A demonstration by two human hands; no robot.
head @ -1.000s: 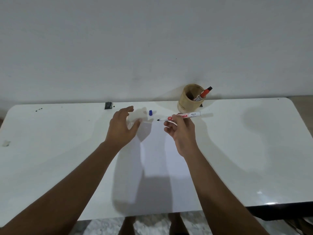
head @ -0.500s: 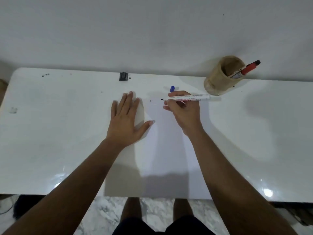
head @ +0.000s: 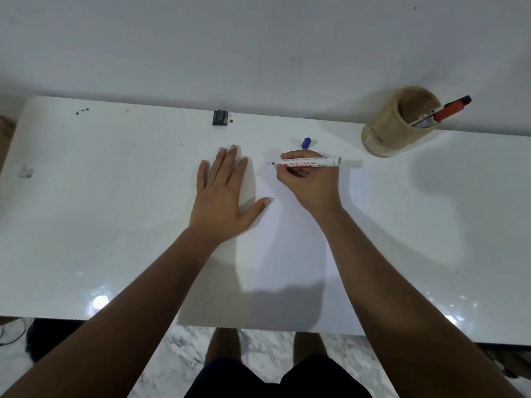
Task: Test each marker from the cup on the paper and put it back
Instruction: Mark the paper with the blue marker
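Paper (head: pixel 290 254) lies on the near middle of the white table (head: pixel 86 225), pinned along its left edge by the left hand (head: pixel 222 202), which lies flat with fingers spread, gripping nothing. Just beyond, the right hand (head: pixel 309 182) has its fingers closed on the uncapped marker (head: pixel 310 162), which lies almost level, barrel to the right, tip at the left touching or nearly touching the sheet beside tiny dark marks (head: pixel 269 163); this looks like the test stroke. Next comes recapping with the blue cap (head: pixel 306 142) just beyond the knuckles, then returning it to the cup (head: pixel 385 130) at far right, where a red marker (head: pixel 448 110) leans.
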